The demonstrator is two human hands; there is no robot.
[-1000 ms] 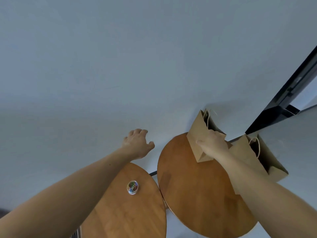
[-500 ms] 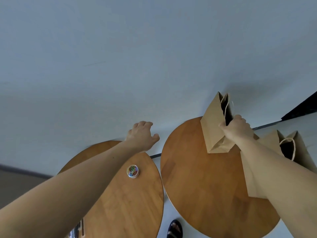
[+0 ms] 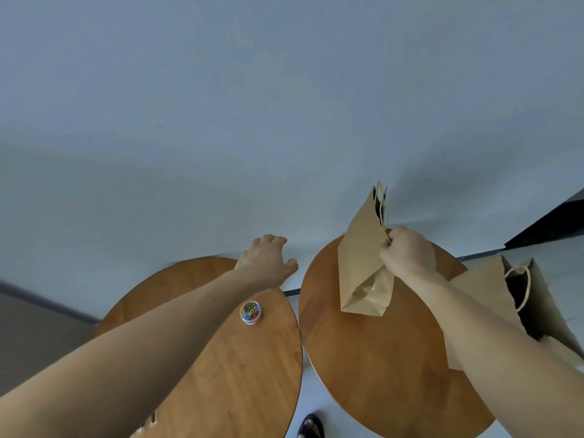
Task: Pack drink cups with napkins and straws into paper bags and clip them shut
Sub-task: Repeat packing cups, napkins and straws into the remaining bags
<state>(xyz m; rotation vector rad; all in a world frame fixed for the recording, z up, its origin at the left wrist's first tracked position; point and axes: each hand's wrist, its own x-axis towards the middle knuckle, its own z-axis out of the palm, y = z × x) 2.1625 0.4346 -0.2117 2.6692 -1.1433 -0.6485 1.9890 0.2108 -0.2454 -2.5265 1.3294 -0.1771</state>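
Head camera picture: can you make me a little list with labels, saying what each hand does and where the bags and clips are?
right hand: grips the held bag at its side
left hand: over the left table, holding nothing
held bag: brown paper, tilted, over the right table
second bag: open, partly behind the right forearm
clip tin: on the left table, coloured clips inside

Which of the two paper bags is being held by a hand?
The narrower paper bag, gripped by the right hand; the other bag, farther right, is in no hand.
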